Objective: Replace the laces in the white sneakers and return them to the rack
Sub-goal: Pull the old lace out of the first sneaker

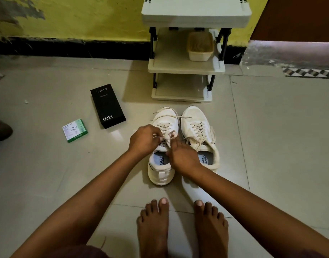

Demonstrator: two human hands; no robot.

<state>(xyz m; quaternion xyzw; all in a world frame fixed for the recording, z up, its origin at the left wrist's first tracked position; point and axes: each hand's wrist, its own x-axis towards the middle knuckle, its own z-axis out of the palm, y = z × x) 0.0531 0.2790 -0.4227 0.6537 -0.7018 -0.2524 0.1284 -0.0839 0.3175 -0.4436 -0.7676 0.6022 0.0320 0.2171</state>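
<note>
Two white sneakers stand side by side on the tiled floor, toes pointing away from me. Over the tongue of the left sneaker (162,168), my left hand (144,138) pinches one strand of its pale lace (168,135), and my right hand (182,155) pinches the other strand. Loose lace ends trail over that shoe's toe. The right sneaker (199,131) is laced, its ends lying loose, and no hand touches it. The grey shoe rack (186,68) stands just beyond the sneakers against the yellow wall.
A beige plastic container (200,46) sits on the rack's middle shelf. A black phone box (107,106) and a small green-and-white box (75,130) lie on the floor to the left. My bare feet (182,226) are just behind the sneakers.
</note>
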